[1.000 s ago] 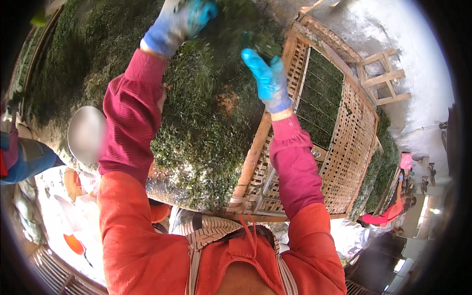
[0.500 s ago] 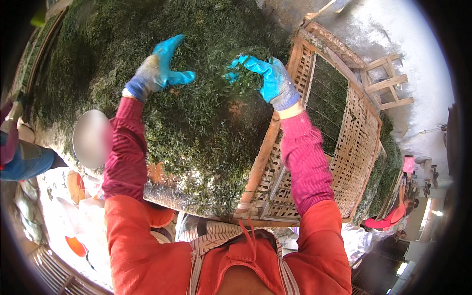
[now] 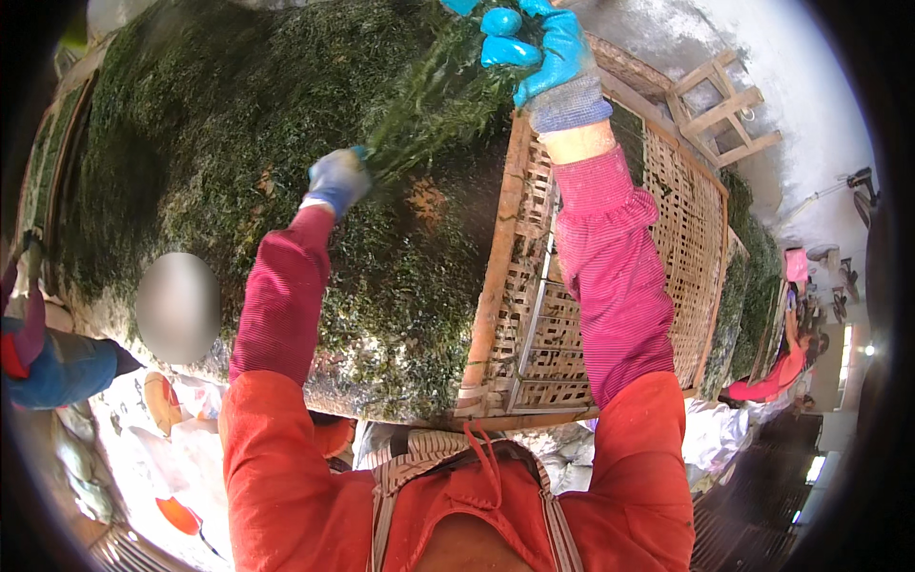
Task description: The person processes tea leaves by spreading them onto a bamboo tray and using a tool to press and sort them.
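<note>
A thick bed of dark green, seaweed-like strands [image 3: 219, 181] covers the large surface before me. My left hand [image 3: 340, 179], in a blue and whitish glove, is closed low over the bed on one end of a stretched bunch of green strands [image 3: 429, 105]. The bunch slants up and right to my right hand [image 3: 553, 59], raised at the top and nearer the camera. Its blue-gloved fingers are curled around the strands' upper end; part of the grip is cut off by the picture's edge. Both arms wear magenta cuffs and red-orange sleeves.
Right of the bed lies a wood-framed woven lattice tray [image 3: 681, 257] with a thin metal frame [image 3: 532, 343] on it. Beyond stands a small wooden rack [image 3: 729, 110]. One person in blue [image 3: 71, 367] is at the far left; another in red [image 3: 777, 372] is far right.
My right hand has risen up and toward the camera, drawing strands with it. My left hand has come down and right, and its spread fingers have closed on the bunch.
</note>
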A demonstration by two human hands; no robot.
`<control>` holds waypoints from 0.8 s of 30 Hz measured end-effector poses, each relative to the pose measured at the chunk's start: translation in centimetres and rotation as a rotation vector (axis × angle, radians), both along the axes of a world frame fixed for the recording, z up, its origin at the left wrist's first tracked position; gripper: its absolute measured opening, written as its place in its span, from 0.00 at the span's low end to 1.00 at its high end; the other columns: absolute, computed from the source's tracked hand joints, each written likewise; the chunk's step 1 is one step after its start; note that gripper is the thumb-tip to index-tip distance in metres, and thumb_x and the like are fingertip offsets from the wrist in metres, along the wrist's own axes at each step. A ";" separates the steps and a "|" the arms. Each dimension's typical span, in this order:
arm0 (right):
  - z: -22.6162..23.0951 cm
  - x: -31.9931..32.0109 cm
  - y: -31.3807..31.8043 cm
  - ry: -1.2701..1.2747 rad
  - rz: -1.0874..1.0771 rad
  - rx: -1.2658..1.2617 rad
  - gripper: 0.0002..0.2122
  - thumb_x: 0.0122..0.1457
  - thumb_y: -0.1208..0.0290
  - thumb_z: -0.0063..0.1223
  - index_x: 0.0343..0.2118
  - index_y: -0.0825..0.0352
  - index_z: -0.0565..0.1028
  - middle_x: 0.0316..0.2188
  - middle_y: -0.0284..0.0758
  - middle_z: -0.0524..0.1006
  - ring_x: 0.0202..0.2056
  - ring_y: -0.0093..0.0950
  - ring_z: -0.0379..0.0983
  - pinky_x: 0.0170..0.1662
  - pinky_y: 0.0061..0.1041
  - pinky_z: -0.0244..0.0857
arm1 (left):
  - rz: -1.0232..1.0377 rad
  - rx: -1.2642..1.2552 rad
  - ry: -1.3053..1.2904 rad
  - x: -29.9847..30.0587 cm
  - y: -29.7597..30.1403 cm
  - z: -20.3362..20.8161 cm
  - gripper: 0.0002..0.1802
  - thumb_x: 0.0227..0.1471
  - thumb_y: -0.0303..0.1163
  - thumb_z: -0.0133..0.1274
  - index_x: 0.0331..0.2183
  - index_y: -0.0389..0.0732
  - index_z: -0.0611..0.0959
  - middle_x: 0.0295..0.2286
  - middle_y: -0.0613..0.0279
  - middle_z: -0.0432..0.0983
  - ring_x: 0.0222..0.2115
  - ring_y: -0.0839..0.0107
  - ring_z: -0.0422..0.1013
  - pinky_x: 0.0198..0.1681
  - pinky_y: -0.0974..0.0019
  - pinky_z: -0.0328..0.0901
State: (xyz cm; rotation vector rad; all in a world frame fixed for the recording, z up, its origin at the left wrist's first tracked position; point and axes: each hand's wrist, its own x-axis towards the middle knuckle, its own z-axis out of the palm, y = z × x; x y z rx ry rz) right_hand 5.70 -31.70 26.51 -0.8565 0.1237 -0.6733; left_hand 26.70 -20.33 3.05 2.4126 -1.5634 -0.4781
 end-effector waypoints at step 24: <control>-12.9 -23.8 23.4 0.412 0.356 -0.035 0.28 0.61 0.63 0.65 0.62 0.67 0.70 0.38 0.36 0.83 0.26 0.22 0.80 0.30 0.20 0.74 | -0.203 -0.328 2.423 -25.8 18.9 0.0 0.40 0.69 0.58 0.38 0.67 0.37 0.65 0.62 0.48 0.67 0.57 0.53 0.71 0.63 0.49 0.64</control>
